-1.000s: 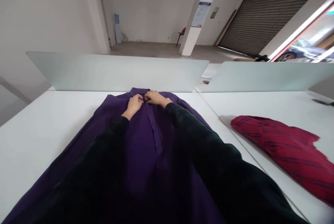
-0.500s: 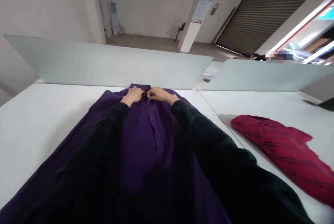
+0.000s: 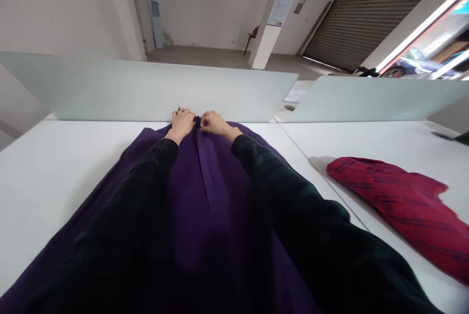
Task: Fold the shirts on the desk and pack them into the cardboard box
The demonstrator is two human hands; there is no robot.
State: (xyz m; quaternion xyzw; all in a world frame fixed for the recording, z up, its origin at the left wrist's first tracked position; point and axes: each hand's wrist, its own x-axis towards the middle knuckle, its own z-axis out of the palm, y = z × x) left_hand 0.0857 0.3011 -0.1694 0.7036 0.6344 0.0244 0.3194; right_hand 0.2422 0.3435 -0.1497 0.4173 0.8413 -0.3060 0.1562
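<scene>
A purple shirt [image 3: 205,182] lies spread on the white table, its front placket running down the middle toward me. At its far end, by the collar, both hands are close together. My left hand [image 3: 182,122] has its fingers closed on the collar cloth just left of the placket. My right hand [image 3: 213,123] pinches the cloth at the top of the placket, thumb against fingers. Dark sleeves and forearms cover much of the shirt's sides. Whether a button is between the fingers is too small to tell.
A folded red plaid garment [image 3: 395,197] rests on the table [image 3: 32,177] at the right. Frosted glass dividers [image 3: 176,92] [image 3: 381,99] stand along the table's far edge, right behind the hands. A seam crosses the tabletop to the right of the shirt.
Both hands have shifted slightly up and left, lifting the collar cloth toward the divider. The collar, which stood visible behind the hands, is now gathered between them. The camera view has shifted a little.
</scene>
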